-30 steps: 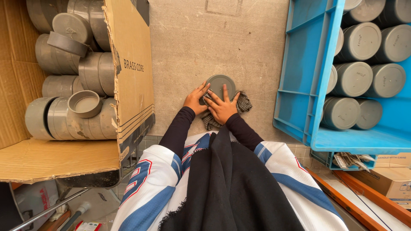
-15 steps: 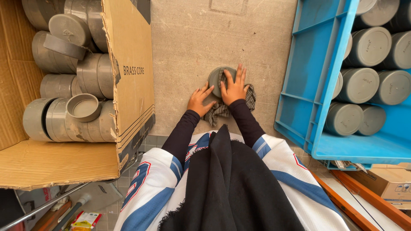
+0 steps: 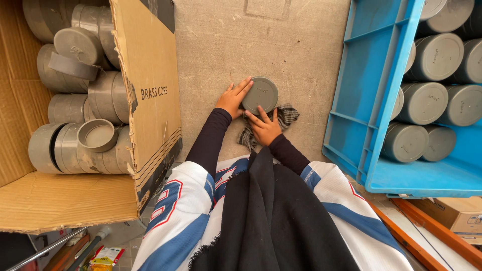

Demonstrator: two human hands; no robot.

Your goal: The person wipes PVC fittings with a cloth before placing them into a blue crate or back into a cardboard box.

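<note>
A round grey plastic cap [image 3: 260, 94] stands on a checked cloth [image 3: 286, 116] on the concrete floor. My left hand [image 3: 232, 98] rests against the cap's left side with fingers along its rim. My right hand [image 3: 264, 126] sits just below the cap, its fingertips touching the lower edge and its palm over the cloth. Both sleeves are dark, over a white and blue jersey.
An open cardboard box [image 3: 145, 95] at the left holds several grey pipe fittings [image 3: 95, 135]. A blue plastic crate [image 3: 371, 100] at the right holds several grey capped cylinders [image 3: 427, 103]. Orange rails [image 3: 432, 231] and a small carton lie at bottom right.
My right hand has slid off the top of the cap to its lower edge, so the cap's face is now uncovered. My left hand has moved up along the cap's left side.
</note>
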